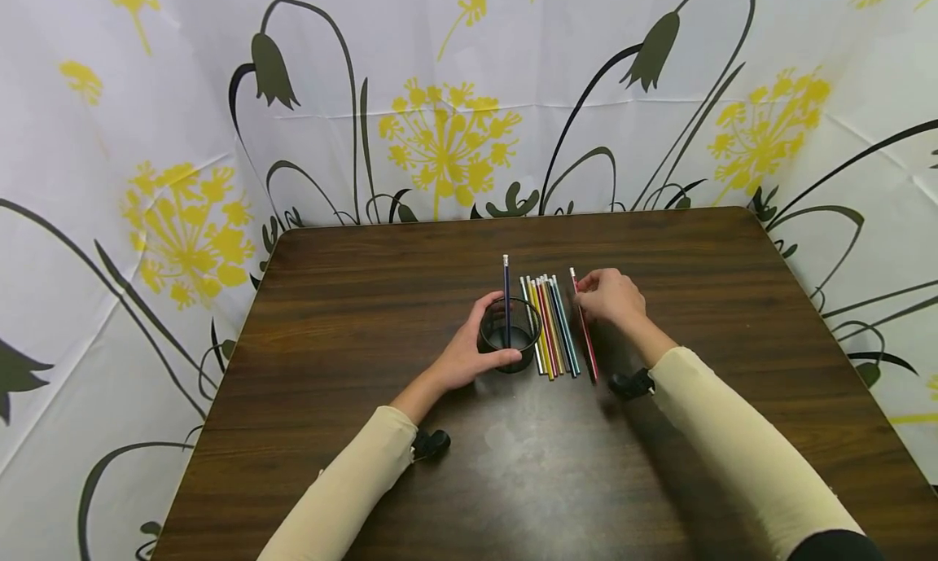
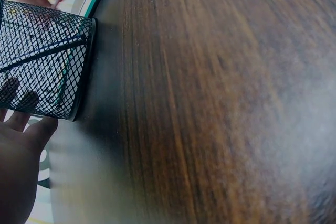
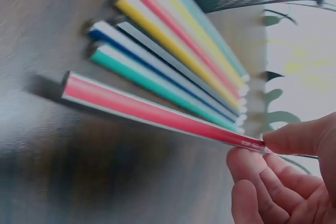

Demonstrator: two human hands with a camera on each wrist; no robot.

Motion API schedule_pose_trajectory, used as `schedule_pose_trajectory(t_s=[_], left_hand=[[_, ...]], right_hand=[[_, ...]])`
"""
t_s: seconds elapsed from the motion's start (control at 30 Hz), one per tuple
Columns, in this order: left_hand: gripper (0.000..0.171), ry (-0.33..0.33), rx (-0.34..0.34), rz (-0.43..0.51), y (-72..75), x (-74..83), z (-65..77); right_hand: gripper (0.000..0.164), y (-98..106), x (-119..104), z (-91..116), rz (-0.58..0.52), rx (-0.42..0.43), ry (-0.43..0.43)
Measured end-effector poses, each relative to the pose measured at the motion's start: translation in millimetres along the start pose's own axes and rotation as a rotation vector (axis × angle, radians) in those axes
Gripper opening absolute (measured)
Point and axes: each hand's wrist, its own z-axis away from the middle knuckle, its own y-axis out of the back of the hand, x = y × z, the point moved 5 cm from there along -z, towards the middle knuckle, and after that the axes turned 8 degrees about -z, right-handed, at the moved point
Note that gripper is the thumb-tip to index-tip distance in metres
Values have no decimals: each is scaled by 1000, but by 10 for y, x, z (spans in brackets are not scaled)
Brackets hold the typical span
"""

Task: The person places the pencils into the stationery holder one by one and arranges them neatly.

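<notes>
My left hand (image 1: 469, 353) holds a black mesh pencil cup (image 1: 532, 349), fingers and thumb around its side. One dark blue pencil (image 1: 506, 288) stands inside, its white eraser end up above the rim; through the mesh in the left wrist view it leans across the cup. To the right, my right hand (image 1: 614, 299) pinches a red striped pencil (image 3: 157, 116) near its eraser end between thumb and fingers. The pencil's other end points toward me, over the table. Several more striped pencils (image 1: 551, 325) lie side by side between the cup and the red pencil.
Everything is on a dark wood-grain table (image 1: 352, 317). A white curtain (image 1: 330, 162) with yellow and grey flowers hangs behind its far edge. Each wrist wears a small black camera, such as the wrist camera (image 1: 432, 444) on the left.
</notes>
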Motion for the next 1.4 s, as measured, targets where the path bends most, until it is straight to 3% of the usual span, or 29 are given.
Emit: schedule_pose_trajectory(t_s=[0.17,0.4,0.53,0.67,0.93,1.2,1.4], left_hand=[[86,2,1,-6,-2,0,-1],[86,4,-5,4,-8,2,-2],[86,6,-5,8,-8,5,-3],[86,8,-7,10,-7,4,-2],[85,26,-13,15,-5,8,3],[84,33,-19,32,-7,19,0],[85,59,-19,18,-8,-4,1]], right_hand=[[25,162,-195,46,-119,38,75],[30,381,-523,169,-435,48,173],[34,429,-677,240,-588,29,221],[31,403,-805,321,-661,21,284],[25,229,-945,461,-627,27,382],[22,36,-946,524,-453,64,493],[24,-117,-896,558,-356,57,517]])
